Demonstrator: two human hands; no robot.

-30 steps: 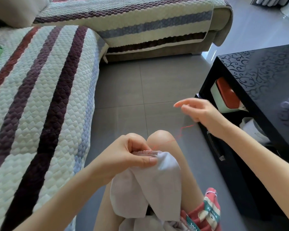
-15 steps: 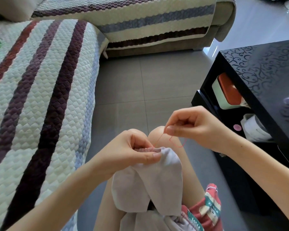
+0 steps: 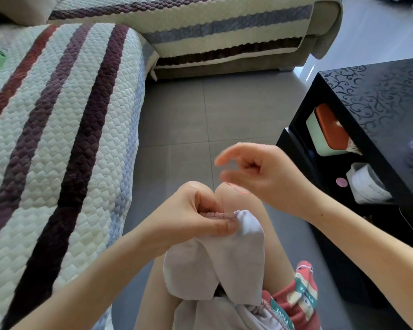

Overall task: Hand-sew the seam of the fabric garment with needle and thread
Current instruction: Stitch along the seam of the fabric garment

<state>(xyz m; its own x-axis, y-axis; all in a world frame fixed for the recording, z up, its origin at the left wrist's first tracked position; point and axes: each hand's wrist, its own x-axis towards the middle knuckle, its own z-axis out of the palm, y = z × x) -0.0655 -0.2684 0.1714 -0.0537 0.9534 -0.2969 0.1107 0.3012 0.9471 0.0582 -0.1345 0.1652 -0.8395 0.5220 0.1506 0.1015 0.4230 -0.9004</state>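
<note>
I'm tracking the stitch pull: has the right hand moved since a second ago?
Yes. The right hand has drawn in from the black table's edge toward the knee, closer to the left hand pinching the garment seam.

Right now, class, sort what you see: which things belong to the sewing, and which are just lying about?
Sewing: white cloth, red thread, left hand pinching the seam, right hand.
Lying about: striped sofa, black table, orange-lidded box, paper roll.
</note>
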